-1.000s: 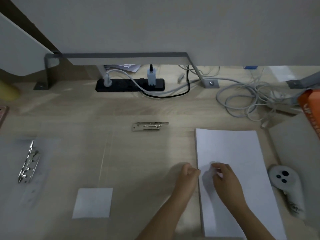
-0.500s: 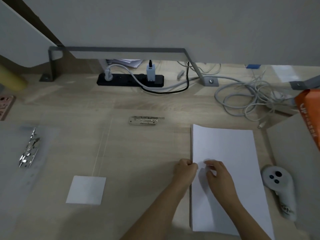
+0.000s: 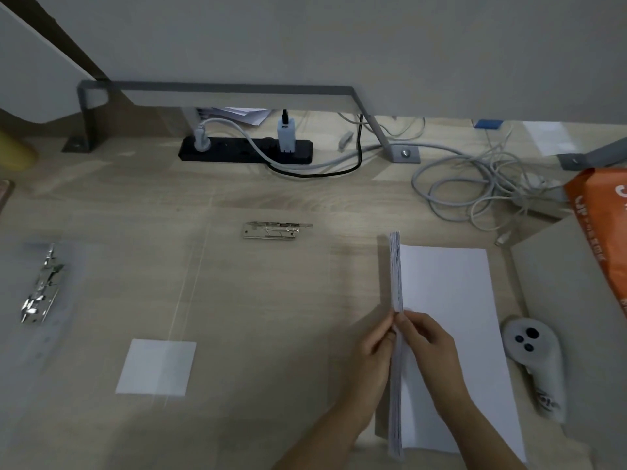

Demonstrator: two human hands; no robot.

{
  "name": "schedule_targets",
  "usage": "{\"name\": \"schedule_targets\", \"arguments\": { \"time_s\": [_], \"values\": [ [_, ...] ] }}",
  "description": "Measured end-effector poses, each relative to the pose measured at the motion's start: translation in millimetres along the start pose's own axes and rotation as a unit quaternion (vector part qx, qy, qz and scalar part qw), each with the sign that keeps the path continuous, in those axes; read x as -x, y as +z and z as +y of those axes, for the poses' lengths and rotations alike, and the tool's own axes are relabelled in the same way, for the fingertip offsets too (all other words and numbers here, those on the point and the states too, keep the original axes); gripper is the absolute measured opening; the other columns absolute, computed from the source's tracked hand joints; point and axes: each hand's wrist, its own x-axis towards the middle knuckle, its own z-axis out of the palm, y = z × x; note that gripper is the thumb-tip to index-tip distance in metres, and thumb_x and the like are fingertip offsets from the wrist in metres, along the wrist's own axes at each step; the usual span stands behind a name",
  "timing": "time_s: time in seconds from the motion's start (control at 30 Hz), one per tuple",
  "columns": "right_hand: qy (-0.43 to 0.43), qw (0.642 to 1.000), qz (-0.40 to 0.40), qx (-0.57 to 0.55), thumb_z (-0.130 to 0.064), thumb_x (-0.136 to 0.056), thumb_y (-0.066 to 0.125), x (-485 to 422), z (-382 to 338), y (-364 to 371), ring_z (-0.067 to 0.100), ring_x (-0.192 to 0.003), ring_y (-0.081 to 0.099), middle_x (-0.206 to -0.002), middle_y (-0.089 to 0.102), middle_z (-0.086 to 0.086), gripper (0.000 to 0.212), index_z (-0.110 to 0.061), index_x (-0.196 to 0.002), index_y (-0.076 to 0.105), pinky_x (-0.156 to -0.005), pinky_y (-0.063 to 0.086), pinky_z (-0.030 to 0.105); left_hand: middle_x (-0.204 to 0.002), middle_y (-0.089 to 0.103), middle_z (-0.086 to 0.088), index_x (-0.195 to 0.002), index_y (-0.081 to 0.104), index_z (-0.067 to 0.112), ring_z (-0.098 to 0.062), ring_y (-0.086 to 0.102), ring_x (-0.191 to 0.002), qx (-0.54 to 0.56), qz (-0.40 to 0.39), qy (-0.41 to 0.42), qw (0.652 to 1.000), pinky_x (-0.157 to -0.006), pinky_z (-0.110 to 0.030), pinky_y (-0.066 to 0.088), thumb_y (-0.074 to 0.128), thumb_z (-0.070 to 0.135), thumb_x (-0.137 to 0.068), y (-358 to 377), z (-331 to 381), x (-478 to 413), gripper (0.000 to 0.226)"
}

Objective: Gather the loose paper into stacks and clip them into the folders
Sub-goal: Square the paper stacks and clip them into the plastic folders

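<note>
Paper stack: white and smooth, on the right side of the wooden desk. Its long left edge is tipped up and shows many thin sheets.
Left hand: pinches the tipped-up edge from the left.
Right hand: pinches the same edge from the right, fingers curled.
Flat clip: shiny metal, long and thin, mid-desk, well apart from the paper.
Ring clip: silver and bumpy, on a cloudy plastic folder at far left.
Small paper: a white square.

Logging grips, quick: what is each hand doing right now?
Left hand: pinching the paper stack at its raised edge.
Right hand: pinching the same edge.
</note>
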Motion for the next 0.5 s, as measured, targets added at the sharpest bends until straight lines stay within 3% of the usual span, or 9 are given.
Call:
{"name": "schedule_targets", "arguments": {
  "time_s": [0.1, 0.23, 0.4, 0.5],
  "values": [
    [0.018, 1.0, -0.001, -0.017, -0.03, -0.091, 0.053, 0.5, 2.0, -0.3, 0.014, -0.104, 0.06, -0.108, 0.068, 0.0, 0.026, -0.016, -0.109, 0.066, -0.097, 0.046, 0.033, -0.116, 0.06, 0.016, -0.118, 0.049, 0.039, 0.016, 0.057, -0.099, 0.0, 0.018, -0.002, 1.0, -0.089, -0.007, 0.045, 0.04, 0.014, -0.098, 2.8, -4.0, -1.8, 0.033],
    [0.028, 0.999, 0.001, -0.027, -0.03, -0.092, 0.051, 0.3, 3.2, 0.0, 0.018, -0.107, 0.059, -0.111, 0.067, 0.004, 0.03, -0.014, -0.112, 0.065, -0.102, 0.044, 0.04, -0.127, 0.059, 0.004, -0.129, 0.051, 0.025, -0.004, 0.055, -0.117, 0.006, 0.026, 0.013, 1.0, -0.105, -0.023, 0.042, 0.04, 0.013, -0.098, 6.0, -5.8, -0.5, 0.035],
    [0.027, 0.999, 0.004, -0.02, -0.029, -0.093, 0.049, -0.3, 2.4, 0.2, 0.02, -0.108, 0.058, -0.114, 0.065, 0.006, 0.031, -0.012, -0.116, 0.063, -0.103, 0.043, 0.04, -0.115, 0.057, 0.016, -0.133, 0.047, 0.023, 0.013, 0.057, -0.1, 0.005, 0.025, 0.01, 1.0, -0.089, -0.005, 0.043, 0.04, 0.012, -0.098, 2.7, -9.1, -3.8, 0.037],
    [0.018, 1.0, 0.002, -0.013, -0.028, -0.093, 0.05, -0.1, 1.4, 0.5, 0.017, -0.107, 0.058, -0.112, 0.066, 0.003, 0.028, -0.015, -0.113, 0.064, -0.098, 0.044, 0.033, -0.111, 0.054, 0.021, -0.134, 0.045, 0.02, 0.028, 0.053, -0.087, 0.004, 0.022, 0.016, 1.0, -0.08, 0.002, 0.04, 0.039, 0.01, -0.098, 2.7, -9.5, -3.9, 0.038]
  ]
}}
